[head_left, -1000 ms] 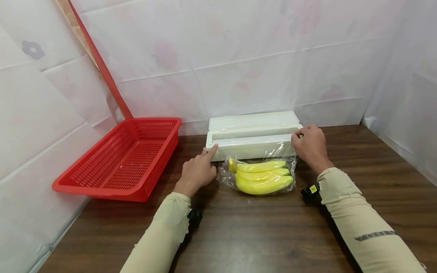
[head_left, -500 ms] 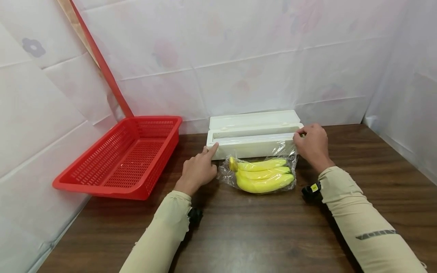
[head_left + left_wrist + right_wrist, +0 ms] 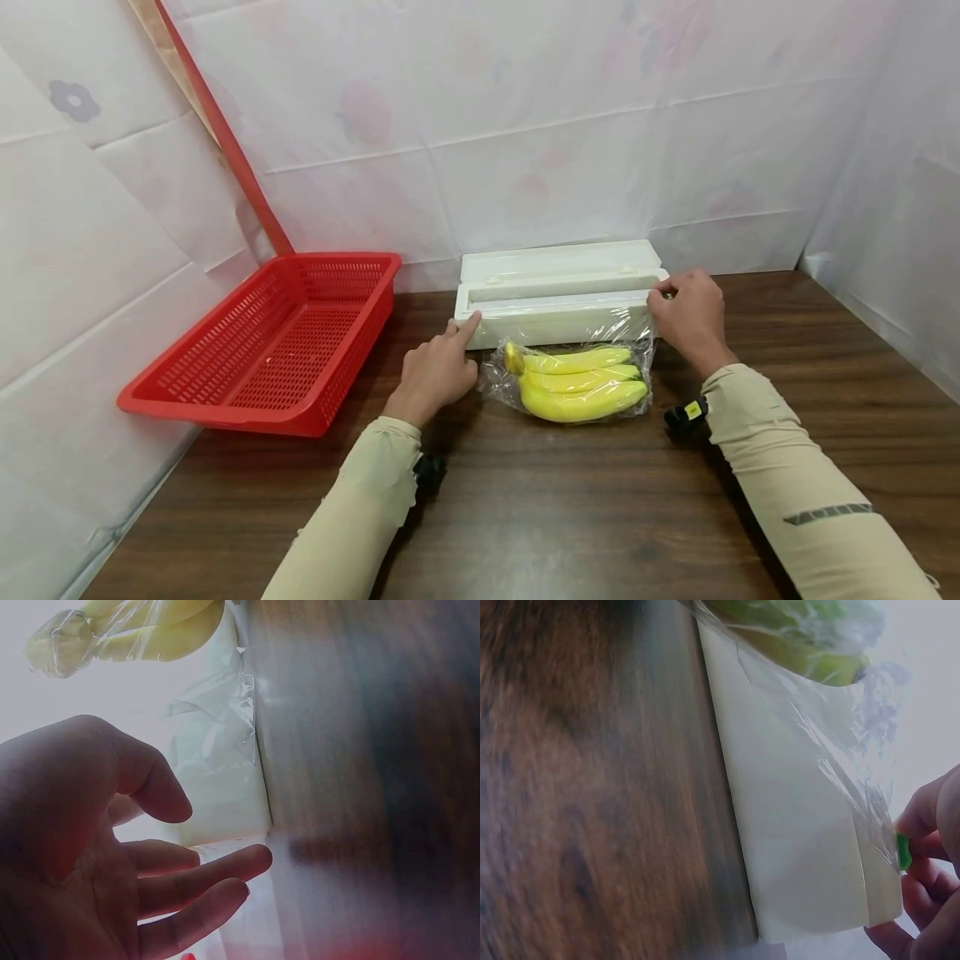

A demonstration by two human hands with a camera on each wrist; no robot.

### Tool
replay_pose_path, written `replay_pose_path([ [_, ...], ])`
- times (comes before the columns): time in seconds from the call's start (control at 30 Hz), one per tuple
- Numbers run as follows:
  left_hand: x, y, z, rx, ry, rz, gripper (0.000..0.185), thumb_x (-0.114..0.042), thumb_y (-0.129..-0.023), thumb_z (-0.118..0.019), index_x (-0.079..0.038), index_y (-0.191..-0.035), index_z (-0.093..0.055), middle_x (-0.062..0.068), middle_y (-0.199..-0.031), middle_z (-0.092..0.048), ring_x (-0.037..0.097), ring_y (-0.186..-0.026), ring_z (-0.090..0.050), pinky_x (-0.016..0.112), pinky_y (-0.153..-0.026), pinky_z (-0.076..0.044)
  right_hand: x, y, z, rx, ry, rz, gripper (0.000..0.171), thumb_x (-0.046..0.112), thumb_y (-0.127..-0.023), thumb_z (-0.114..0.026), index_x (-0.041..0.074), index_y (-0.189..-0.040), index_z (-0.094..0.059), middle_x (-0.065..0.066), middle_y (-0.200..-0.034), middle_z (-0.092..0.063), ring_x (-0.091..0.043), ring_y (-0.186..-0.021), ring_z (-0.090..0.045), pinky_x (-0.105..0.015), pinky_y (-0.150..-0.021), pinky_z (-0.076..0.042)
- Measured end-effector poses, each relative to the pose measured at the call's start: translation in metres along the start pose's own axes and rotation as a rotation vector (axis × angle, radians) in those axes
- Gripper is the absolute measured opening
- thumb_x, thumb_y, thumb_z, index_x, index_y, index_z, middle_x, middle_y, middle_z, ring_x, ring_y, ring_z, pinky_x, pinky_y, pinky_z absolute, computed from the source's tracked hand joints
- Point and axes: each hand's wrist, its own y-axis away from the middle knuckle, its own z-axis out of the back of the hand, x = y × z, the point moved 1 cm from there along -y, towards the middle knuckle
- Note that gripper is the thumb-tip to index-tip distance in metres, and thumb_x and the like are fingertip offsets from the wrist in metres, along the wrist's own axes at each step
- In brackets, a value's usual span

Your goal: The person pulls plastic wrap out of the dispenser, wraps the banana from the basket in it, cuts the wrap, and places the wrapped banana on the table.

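Head view: the person's left hand (image 3: 435,371) points its straight index finger, tip on the front left corner of the long white box (image 3: 555,329). The left wrist view has its thumb and other fingers loosely apart, gripping nothing. Over at the box's right end, the right hand (image 3: 692,317) pinches a small green piece (image 3: 904,852), thumb and finger closed on it!

And the bananas (image 3: 577,407)? Centre of the frame, wrapped in clear film (image 3: 495,379), lying just in front of the box, whose lid (image 3: 558,260) is tipped back near the cloth wall (image 3: 540,125).

Look at the room: brown table (image 3: 540,508) runs from the bananas to the bottom of the frame, and on the right it stretches to the cloth-lined edge. A narrow strip of wood parts the box from the red basket (image 3: 217,414), left of centre.

Now for lettering: the right sleeve (image 3: 780,467) carries a dark printed band (image 3: 828,513), characters unreadable from here. The yellow tag (image 3: 693,410) on the right wrist is too small to read.
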Motion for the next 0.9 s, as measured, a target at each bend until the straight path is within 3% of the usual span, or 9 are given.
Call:
replay_pose_path([
  [0.43,0.0003,-0.0002,-0.0008,-0.002,-0.005,0.003,0.076,-0.019,-0.089,-0.054,-0.033,-0.159,-0.029,0.018,-0.155,-0.038,0.039,-0.095,-0.066,0.044,-0.057,-0.046,0.0014,0.0008,0.0037,0.012,-0.014,-0.044,0.026,0.01,-0.091,-0.055,-0.008,-0.092,-0.073,-0.022,-0.1,-0.055,-0.04,-0.097,-0.05,-0.052,-0.083,-0.04],
  [0.7,-0.0005,0.0001,-0.0005,-0.004,-0.001,0.004,0.074,-0.019,-0.09,-0.054,-0.033,-0.159,-0.029,0.018,-0.155,-0.038,0.039,-0.097,-0.066,0.045,-0.059,-0.047,0.0009,0.0,0.0034,-0.03,-0.022,-0.033,0.02,0.009,-0.089,-0.057,-0.006,-0.087,-0.071,-0.019,-0.091,-0.056,-0.036,-0.09,-0.051,-0.047,-0.077,-0.038],
  [0.9,0.0001,0.0002,-0.0003,-0.005,-0.005,0.003,0.075,-0.02,-0.09,-0.055,-0.033,-0.159,-0.029,0.018,-0.155,-0.038,0.039,-0.097,-0.066,0.047,-0.061,-0.048,-0.004,-0.0024,0.0051,-0.063,-0.056,-0.08,0.016,0.008,-0.087,-0.058,-0.005,-0.087,-0.068,-0.02,-0.091,-0.058,-0.036,-0.091,-0.051,-0.044,-0.077,-0.038],
])
